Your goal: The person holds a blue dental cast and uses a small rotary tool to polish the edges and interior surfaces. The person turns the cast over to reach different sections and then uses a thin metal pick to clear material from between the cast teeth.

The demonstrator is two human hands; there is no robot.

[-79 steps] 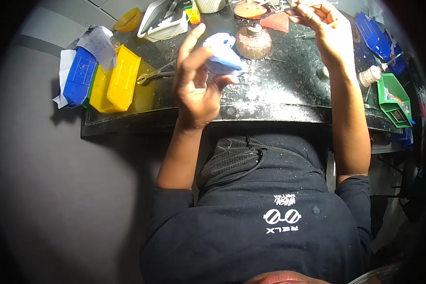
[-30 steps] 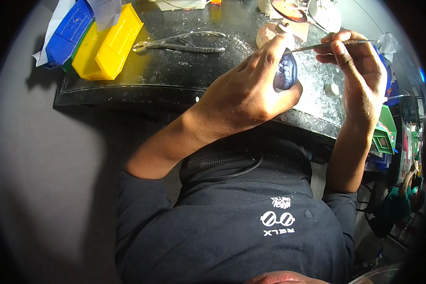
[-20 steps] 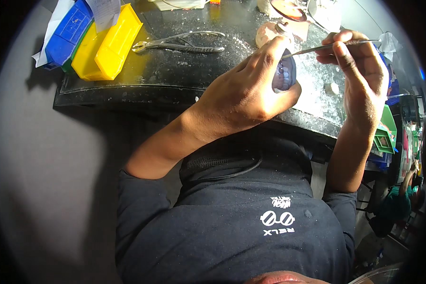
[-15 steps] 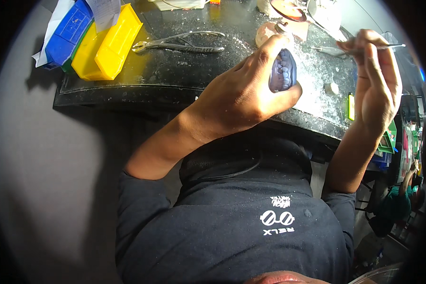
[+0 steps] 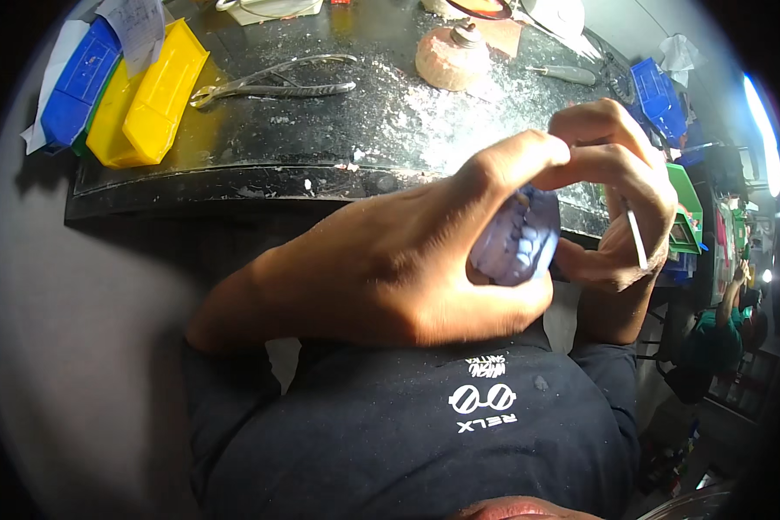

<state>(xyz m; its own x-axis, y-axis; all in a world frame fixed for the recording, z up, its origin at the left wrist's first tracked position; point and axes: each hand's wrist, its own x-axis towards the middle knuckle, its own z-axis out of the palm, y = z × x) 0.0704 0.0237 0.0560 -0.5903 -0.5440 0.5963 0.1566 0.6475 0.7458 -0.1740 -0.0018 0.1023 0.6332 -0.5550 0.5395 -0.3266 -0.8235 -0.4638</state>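
Note:
A blue-purple dental model (image 5: pixel 529 238) with a row of moulded teeth is gripped in my left hand (image 5: pixel 416 251), thumb below and fingers over its upper edge. It is held up in front of the bench edge, close to my chest. My right hand (image 5: pixel 620 186) is curled at the model's right side, its fingertips meeting those of my left hand. A thin metal hand tool (image 5: pixel 635 234) sticks out of my right fist. Its other end is hidden behind the fingers and the model.
White powder covers the dark bench (image 5: pixel 355 130). On it lie long-handled pliers (image 5: pixel 277 80), a round pinkish burner with a metal cap (image 5: pixel 453 56) and a grey-handled knife (image 5: pixel 568 74). Yellow (image 5: pixel 160 95) and blue (image 5: pixel 82 82) bins stand left. Another person (image 5: pixel 719 338) sits far right.
The model has come closer to my body and tilted. My right hand has moved left and down from the bench's right side to the model, turning the thin tool downward.

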